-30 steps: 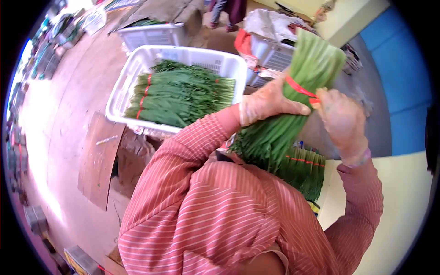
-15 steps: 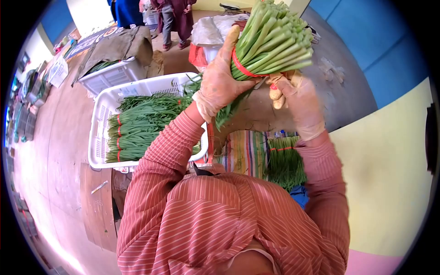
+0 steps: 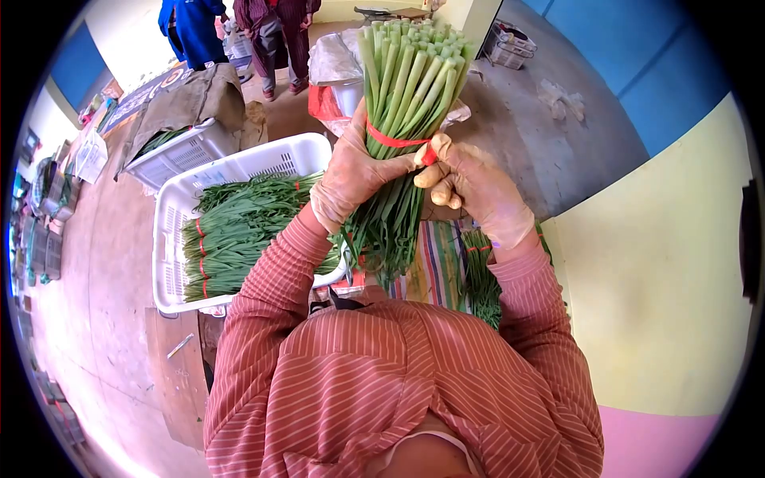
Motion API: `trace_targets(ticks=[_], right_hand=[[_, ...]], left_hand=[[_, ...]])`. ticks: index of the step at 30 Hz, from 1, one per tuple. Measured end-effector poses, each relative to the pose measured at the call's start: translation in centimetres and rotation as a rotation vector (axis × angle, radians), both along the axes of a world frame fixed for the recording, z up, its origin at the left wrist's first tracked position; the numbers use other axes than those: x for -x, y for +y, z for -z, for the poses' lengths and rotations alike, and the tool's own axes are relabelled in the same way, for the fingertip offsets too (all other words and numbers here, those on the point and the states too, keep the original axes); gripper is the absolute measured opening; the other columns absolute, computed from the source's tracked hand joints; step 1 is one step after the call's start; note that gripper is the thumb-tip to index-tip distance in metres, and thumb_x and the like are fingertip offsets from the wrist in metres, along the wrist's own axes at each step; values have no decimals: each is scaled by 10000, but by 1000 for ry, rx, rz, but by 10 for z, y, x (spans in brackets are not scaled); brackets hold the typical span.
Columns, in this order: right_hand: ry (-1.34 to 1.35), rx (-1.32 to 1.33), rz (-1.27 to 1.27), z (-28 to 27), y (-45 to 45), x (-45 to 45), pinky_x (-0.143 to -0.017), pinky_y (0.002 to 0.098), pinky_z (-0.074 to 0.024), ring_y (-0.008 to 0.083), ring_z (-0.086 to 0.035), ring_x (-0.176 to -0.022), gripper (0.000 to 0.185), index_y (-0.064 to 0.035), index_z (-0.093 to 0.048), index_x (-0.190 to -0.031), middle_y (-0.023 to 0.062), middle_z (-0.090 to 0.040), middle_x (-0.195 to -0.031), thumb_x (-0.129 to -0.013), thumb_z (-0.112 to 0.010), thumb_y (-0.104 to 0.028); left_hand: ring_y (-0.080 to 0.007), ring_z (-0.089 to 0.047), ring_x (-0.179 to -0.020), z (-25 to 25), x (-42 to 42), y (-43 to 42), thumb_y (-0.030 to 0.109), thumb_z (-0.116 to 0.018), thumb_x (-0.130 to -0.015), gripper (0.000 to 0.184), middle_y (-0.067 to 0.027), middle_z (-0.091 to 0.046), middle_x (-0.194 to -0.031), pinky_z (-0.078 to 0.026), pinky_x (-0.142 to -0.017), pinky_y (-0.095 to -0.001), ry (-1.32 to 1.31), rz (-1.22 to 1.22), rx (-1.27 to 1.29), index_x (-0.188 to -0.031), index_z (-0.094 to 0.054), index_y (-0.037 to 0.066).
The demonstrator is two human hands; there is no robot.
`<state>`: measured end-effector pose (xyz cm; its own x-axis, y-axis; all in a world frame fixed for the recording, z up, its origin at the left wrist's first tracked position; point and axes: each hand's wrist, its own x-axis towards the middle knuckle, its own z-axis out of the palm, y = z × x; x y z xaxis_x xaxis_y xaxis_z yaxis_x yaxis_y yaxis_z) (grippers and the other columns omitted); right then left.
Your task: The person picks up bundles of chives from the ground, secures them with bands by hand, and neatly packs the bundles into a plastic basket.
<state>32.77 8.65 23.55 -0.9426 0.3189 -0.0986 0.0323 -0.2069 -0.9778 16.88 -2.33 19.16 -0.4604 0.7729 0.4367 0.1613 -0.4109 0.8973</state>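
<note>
In thin, pale gloves, both my hands are at a thick bunch of greens (image 3: 410, 88) held upright in front of me. Its cut pale-green stalks point up and the dark leaves hang down. A red band (image 3: 388, 139) circles the stalks. My left hand (image 3: 351, 171) is wrapped around the bunch just below the band, its thumb lying across the front. At the right side of the bunch, my right hand (image 3: 478, 187) pinches the red end of the band between thumb and forefinger, the other fingers curled.
A white plastic crate (image 3: 166, 239) at the left holds several red-banded bunches (image 3: 247, 231). Banded greens (image 3: 480, 275) lie beside a striped cloth (image 3: 434, 263) below my hands. Further off are a covered crate (image 3: 187, 147) and two standing people (image 3: 279, 40). A yellow wall (image 3: 645, 271) rises at the right.
The bunch has moved left in view and turned more upright. My right hand has shifted left and now pinches the band's red end close against the bunch.
</note>
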Motion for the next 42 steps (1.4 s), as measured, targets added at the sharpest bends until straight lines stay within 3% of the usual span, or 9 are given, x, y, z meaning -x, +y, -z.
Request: trace_targets(ticks=[8,18,24,27,31,37,38,40,42], right_hand=[[-19,-426,499,-17,-8,-20,-497,175,-397,49,-569,-555,334,8,-668,-1038,59,-692,-788,-890,-635,-290],[42,-214,158,15,0,3,-510,190,-439,80,-581,-596,237,21,-639,-931,53,-649,-737,-879,-672,-208],[91,-591,394,51,5,15,-803,297,-496,172,-594,-910,565,35,-558,-1141,94,-614,-1030,-780,-787,-334],[161,-515,286,51,-3,13,-927,341,-448,197,-548,-1068,760,36,-486,-1253,104,-578,-1140,-710,-835,-365],[345,-302,-46,69,-33,-4,-958,336,-431,179,-522,-1131,872,22,-414,-1335,101,-571,-1187,-682,-851,-357],[242,-446,83,30,-56,-1,-891,364,-473,216,-601,-1012,877,1,-375,-1382,98,-608,-1139,-667,-847,-187],[236,-440,72,34,-62,6,-891,364,-473,216,-601,-1012,877,1,-375,-1382,98,-608,-1139,-667,-847,-187],[290,-1251,340,44,-72,21,-898,404,-449,289,-589,-1010,929,-5,-352,-1401,146,-594,-1161,-643,-844,-222],[180,-1629,188,55,-89,37,-994,441,-343,334,-449,-1190,983,-37,-326,-1422,171,-457,-1334,-640,-812,-382]], left_hand=[[-157,-565,-1098,6,0,4,42,-814,-711,793,-98,-582,-1236,-461,-956,-310,-96,-13,-92,-1357,-356,12],[-158,-550,-1099,13,-8,-7,34,-860,-650,897,-94,-571,-1243,-455,-956,-305,-148,99,-57,-1380,-339,9],[-146,-558,-1058,21,-15,-27,217,-832,-730,777,-81,-597,-1185,-460,-923,-290,-192,42,9,-1342,-402,6],[-145,-558,-1030,24,-21,-35,325,-772,-785,706,-74,-591,-1169,-458,-906,-290,-302,84,25,-1320,-437,9],[-146,-542,-1044,13,-31,-53,326,-670,-828,593,-69,-576,-1176,-440,-923,-300,-418,123,-57,-1288,-470,10],[-147,-514,-1098,8,-26,-62,395,-559,-921,579,-63,-553,-1213,-420,-969,-313,-264,-171,-215,-1355,-417,39],[-199,-488,-1202,1,-38,-67,479,-454,-964,629,-85,-519,-1316,-386,-1032,-351,-775,122,-432,-1414,-359,50],[-272,-447,-1266,35,-28,-73,566,-357,-968,657,-110,-439,-1411,-322,-1095,-420,-913,96,-578,-1424,-361,93],[-302,-445,-1279,75,-24,-70,572,-294,-969,669,-132,-440,-1419,-321,-1103,-452,-1087,80,-627,-1427,-351,88]])
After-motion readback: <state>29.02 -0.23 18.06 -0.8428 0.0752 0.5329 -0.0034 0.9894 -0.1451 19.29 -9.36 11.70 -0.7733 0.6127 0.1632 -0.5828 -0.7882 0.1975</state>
